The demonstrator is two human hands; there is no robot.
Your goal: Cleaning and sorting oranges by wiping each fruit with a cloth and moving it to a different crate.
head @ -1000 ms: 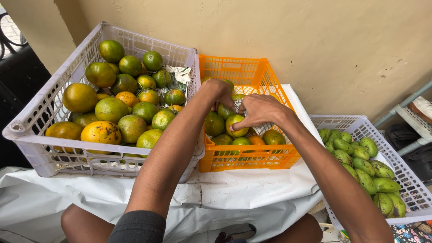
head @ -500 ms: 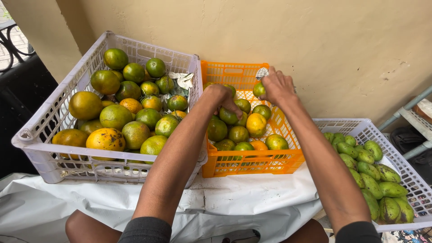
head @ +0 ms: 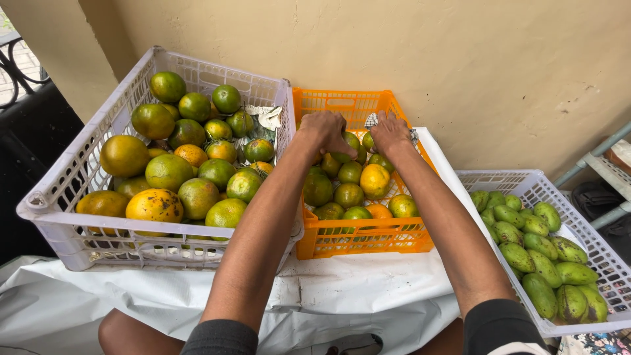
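An orange plastic crate (head: 368, 240) holds green and yellow-orange citrus fruits (head: 374, 179). Both my hands reach into its far end. My left hand (head: 323, 131) lies knuckles up with its fingers curled over a green orange (head: 350, 141) at the back. My right hand (head: 390, 130) rests palm down at the back right corner, on a crumpled paper liner (head: 372, 120) that peeks out on both sides of it. Another small green orange (head: 369, 141) sits between the two hands. The right hand's fingertips are hidden.
A large white crate (head: 59, 223) of bigger green and orange citrus stands to the left, touching the orange crate. A white basket (head: 591, 253) of green mangoes sits lower right. All rest on a white sheet (head: 355, 283) against a beige wall. A metal rack (head: 608, 167) is far right.
My right hand, raised at the crate's back rim with a green orange and paper, has come down into the back right corner. My left hand shifted slightly toward the back.
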